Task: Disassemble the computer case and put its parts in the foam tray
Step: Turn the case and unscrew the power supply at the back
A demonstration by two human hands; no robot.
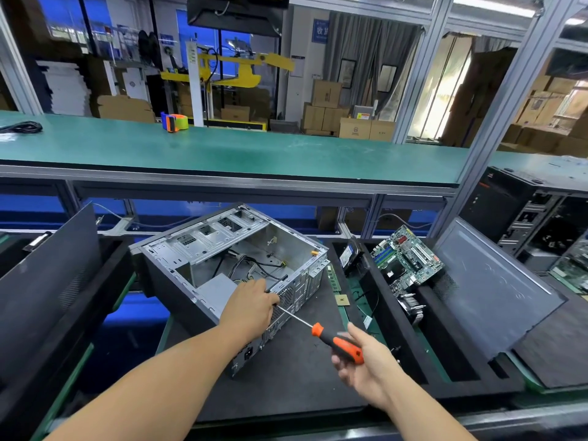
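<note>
The left hand (251, 305) covers the screwdriver (337, 343) tip and the point where it meets the computer case (222, 249) rear panel; no screw is discernible. The right hand (366, 364) is motion-blurred at the fingers, so the grip on the handle is unclear. The foam tray (394, 338) hides the lower part of the motherboard (407, 259). The picture's right edge cuts off a second computer tower (521, 214).

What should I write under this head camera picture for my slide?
Left hand steadies the open computer case while the right hand points an orange screwdriver at its rear panel.
</note>
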